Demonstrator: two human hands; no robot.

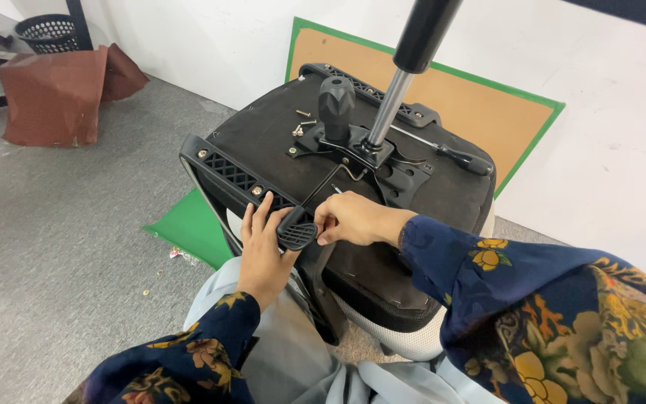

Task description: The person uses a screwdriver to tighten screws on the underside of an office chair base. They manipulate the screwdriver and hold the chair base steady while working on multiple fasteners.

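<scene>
Nearby, loose screws (302, 124) beside gas cylinder (405, 75).

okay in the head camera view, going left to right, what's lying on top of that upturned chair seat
Loose screws → black knob → gas cylinder → screwdriver, at the right edge of the upturned seat.

The chair seat underside (263, 135) is matt black cloth. The armrest bracket (229, 176) is matt black moulded plastic. The gas lift rod (389, 108) is smooth, bright metal; its cylinder (425, 34) is semi-gloss black. The loose screws (302, 123) are shiny metal. The floor (61, 224) is rough grey carpet.
</scene>
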